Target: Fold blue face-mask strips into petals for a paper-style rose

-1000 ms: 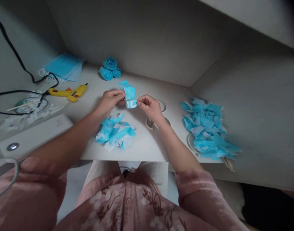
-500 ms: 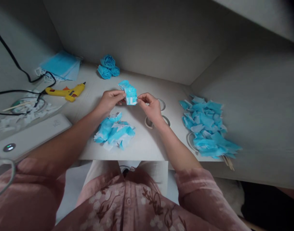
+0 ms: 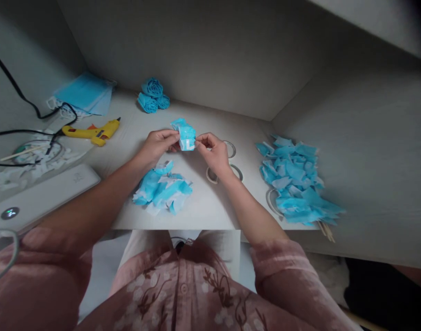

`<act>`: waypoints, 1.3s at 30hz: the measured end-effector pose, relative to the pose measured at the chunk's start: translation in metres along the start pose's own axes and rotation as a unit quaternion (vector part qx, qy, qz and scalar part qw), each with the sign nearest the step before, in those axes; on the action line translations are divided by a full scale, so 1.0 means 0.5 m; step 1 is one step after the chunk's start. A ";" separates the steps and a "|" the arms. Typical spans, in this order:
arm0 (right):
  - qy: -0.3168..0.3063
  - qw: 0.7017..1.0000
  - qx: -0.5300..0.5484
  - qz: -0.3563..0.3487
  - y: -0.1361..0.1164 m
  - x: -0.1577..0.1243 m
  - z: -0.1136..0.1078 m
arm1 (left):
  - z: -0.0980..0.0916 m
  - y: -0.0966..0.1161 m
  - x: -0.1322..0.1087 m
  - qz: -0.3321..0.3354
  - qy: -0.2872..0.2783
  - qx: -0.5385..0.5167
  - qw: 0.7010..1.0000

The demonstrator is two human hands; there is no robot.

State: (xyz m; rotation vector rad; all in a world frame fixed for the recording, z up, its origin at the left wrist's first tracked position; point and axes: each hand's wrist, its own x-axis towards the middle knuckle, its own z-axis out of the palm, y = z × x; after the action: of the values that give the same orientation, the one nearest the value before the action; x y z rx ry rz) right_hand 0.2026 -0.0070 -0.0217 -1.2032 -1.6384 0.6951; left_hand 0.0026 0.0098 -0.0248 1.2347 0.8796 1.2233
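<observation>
Strip, blue and white, is held up over the desk, between both hands; left hand has thumb and forefinger pinched together on the strip's left edge, no gap visible, other fingers curled behind, partly hidden; right hand pinches the strip's right lower edge between thumb and fingertips, closed down to the strip's thickness, remaining fingers bent; strip looks creased, upper end flopping left, lower end squarish with a white patch.

Around the strip: loose scraps, blue and white, on the desk on the near side, slightly left; three blue roses bunched beyond it, to the left; yellow glue gun well left, lying on its side, nozzle toward the roses; masks stacked farther left and beyond, loops hanging off; black cord at far left; white offcuts far left, below the glue gun; power bank left and nearer, round display lit, left forearm over part of it.

Right of the strip: upper ring just past the right hand; more ring shape nearer, crossed by the right wrist, cannot tell if one or two; big pile of blue pieces well right; sticks poke out from its near end; another ring by its left side.
</observation>
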 end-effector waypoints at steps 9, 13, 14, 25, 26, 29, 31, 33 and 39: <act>0.011 1.000 0.002 0.005 0.002 -0.005 0.015 | 0.004 -0.004 -0.002 -0.011 0.009 -0.008 1.000; -0.007 1.000 0.008 0.019 -0.003 -0.011 0.015 | 0.001 -0.006 0.003 -0.006 0.040 -0.007 0.999; -0.012 1.000 0.009 0.022 -0.003 -0.011 0.014 | 0.000 -0.006 0.004 -0.003 0.046 -0.009 0.999; -0.064 0.991 0.113 0.044 0.028 0.004 0.020 | 0.008 0.005 -0.005 0.011 0.021 0.036 0.999; -0.063 0.991 0.108 0.041 0.030 0.004 0.023 | 0.008 0.005 -0.006 0.015 0.015 0.040 0.999; -0.058 0.993 0.098 0.033 0.033 0.002 0.026 | 0.008 0.003 -0.006 0.029 -0.004 0.040 0.999; -0.051 0.993 0.099 0.030 0.033 0.000 0.024 | 0.008 0.001 -0.006 0.031 -0.021 0.029 0.999; -0.046 0.993 0.102 0.025 0.033 -0.002 0.023 | 0.008 -0.002 -0.005 0.024 -0.035 0.018 0.999; -0.045 0.996 0.083 -0.002 0.037 -0.004 0.029 | 0.005 -0.004 0.000 0.017 -0.029 0.008 0.999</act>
State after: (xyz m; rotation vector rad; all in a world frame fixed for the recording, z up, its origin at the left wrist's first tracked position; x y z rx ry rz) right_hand 0.1967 -0.0012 -0.0437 -1.0624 -1.6215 0.8753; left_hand 0.0054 0.0096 -0.0262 1.2977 0.8299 1.2030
